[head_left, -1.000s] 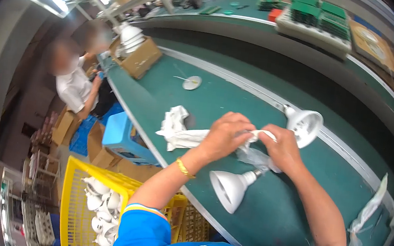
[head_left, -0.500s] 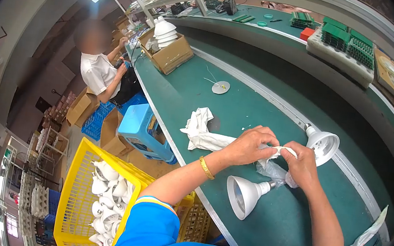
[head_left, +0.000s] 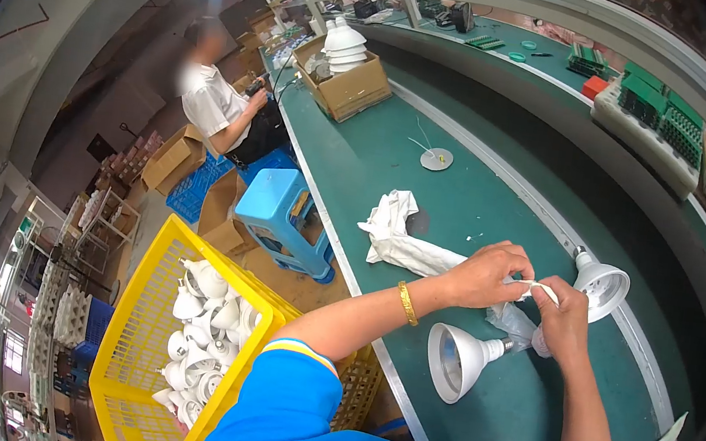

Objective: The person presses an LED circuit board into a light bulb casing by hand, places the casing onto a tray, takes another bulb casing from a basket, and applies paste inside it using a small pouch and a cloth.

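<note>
Lower left: crate (head_left: 242, 379) holding lamp housings (head_left: 207, 335). Right of centre: lamp (head_left: 466, 362) on bench (head_left: 521, 431); beyond it, left hand (head_left: 490, 277) and right hand (head_left: 565, 323), fingertips pinching a white piece (head_left: 545, 291) between them. Centre: cloth (head_left: 403, 246). Upper centre: box (head_left: 355, 93).

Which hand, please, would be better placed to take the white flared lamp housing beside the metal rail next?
Probably the right hand: it is nearer than the left hand to the white flared lamp housing. Both hold soft white material.

The cloth (head_left: 415, 253) and lamp housing (head_left: 470, 360) are white, the worktop (head_left: 344, 153) green, the latticed basket (head_left: 133, 326) yellow.
</note>
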A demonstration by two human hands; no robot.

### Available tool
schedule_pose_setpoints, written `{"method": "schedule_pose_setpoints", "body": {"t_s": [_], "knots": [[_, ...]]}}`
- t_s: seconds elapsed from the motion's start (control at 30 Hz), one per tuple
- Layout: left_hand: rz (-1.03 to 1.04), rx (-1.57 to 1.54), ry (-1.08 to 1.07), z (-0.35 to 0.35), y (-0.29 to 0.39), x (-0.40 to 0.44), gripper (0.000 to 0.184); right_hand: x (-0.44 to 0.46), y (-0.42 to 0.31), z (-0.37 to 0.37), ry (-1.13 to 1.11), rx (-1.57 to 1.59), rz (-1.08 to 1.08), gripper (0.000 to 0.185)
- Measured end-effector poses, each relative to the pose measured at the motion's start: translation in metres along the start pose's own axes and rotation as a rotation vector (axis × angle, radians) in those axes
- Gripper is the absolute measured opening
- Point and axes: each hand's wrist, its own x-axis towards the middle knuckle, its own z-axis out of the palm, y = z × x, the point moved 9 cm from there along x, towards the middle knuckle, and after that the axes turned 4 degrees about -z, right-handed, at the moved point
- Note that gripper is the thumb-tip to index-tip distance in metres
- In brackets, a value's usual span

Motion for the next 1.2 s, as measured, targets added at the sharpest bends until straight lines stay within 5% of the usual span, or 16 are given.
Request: {"method": "schedule_pose_setpoints", "body": {"t_s": [1.2], "knots": [[0.078, 0.088, 0.145, 0.006, 0.014, -0.002, 0.013, -0.01, -0.009, -0.01, 0.093, -0.13, -0.025, 0.014]]}}
